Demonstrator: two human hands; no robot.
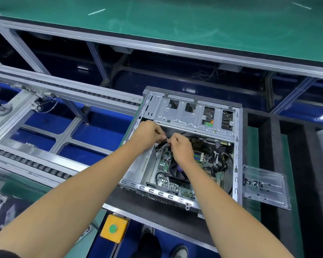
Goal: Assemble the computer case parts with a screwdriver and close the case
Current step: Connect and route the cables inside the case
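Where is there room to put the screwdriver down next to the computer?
Bare green mat lies between the open computer case and the black foam strip, above the clear screw tray. Inside the case it is crowded: both hands, left hand and right hand, pinch a cable over the motherboard.

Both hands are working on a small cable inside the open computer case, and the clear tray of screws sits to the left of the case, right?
Not quite: the clear tray of screws sits to the right of the computer case, as the head view shows. Left hand and right hand do pinch a small cable inside.
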